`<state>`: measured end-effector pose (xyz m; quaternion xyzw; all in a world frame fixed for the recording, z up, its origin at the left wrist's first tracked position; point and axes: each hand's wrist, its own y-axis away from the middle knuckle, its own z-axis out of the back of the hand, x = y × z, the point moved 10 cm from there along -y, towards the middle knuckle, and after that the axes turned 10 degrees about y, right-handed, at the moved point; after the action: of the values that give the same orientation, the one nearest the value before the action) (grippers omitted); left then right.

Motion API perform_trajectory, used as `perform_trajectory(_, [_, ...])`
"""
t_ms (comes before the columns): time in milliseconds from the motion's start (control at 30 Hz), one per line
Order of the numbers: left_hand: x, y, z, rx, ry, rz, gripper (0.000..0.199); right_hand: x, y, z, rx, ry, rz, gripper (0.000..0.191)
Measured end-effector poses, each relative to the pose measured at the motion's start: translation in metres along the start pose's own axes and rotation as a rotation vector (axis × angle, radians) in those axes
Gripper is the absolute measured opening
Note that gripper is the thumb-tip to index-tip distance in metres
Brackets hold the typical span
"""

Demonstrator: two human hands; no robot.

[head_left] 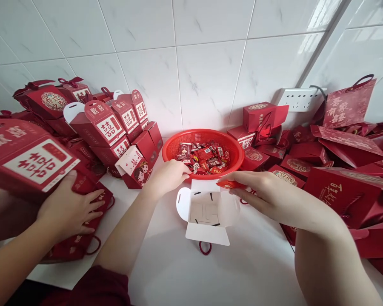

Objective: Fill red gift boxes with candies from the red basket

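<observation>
Lying nearest on the white surface (178,274), a dark red cord loop (205,254) is sticking out from beneath the open box (207,235); anything catching that loop could be dragging the box askew. The box is standing with its flaps spread and its white inside showing, dark strips marking the bottom. It is looking light, so a bumped flap could be tipping or sliding it.

The right hand (263,193) is hovering over the box's right flap, its grip closing on a red packet (231,184) by one end. That hold is seeming shallow; a loosening pinch could be dropping the packet onto the flap or outside the box. The wrist is passing close to the heaped red boxes (306,187) on the right, and a wide elbow could be toppling them.

The left hand (169,178) is resting at the near rim of the red basket (169,148), fingers curling; whether its grip is closing on anything I cannot tell. Pressing hard there could be tilting the basket and spilling its wrapped sweets (207,158).

At far left a co-worker's hand (65,206) is supporting a large red box (35,157) close to the stacked boxes (98,123); a nudge from it could be tumbling the stack toward the basket. Farthest back, a socket strip (298,100) is sitting against the tiled wall (207,85).
</observation>
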<state>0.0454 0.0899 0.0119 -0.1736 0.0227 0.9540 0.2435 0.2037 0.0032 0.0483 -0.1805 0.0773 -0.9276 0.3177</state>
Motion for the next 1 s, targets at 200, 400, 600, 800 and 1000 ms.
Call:
perform_trajectory(200, [0.001,0.0,-0.001,0.015,0.013,-0.005,0.028,0.0,0.002,0.0,0.01,0.015,-0.002,0.028])
perform_trajectory(400, [0.003,-0.001,0.0,0.008,-0.011,0.017,0.028,0.001,-0.001,-0.005,0.038,-0.074,-0.022,0.025])
perform_trajectory(600, [0.002,-0.005,0.0,0.041,-0.007,0.006,0.03,0.011,-0.013,-0.022,0.134,-0.131,0.026,0.018])
perform_trajectory(800, [0.004,-0.008,-0.001,0.039,-0.013,0.014,0.03,0.016,-0.018,-0.034,0.182,-0.132,0.037,0.019])
perform_trajectory(1000, [0.004,-0.007,0.001,0.034,-0.005,0.005,0.031,0.017,-0.018,-0.035,0.199,-0.107,0.032,0.018])
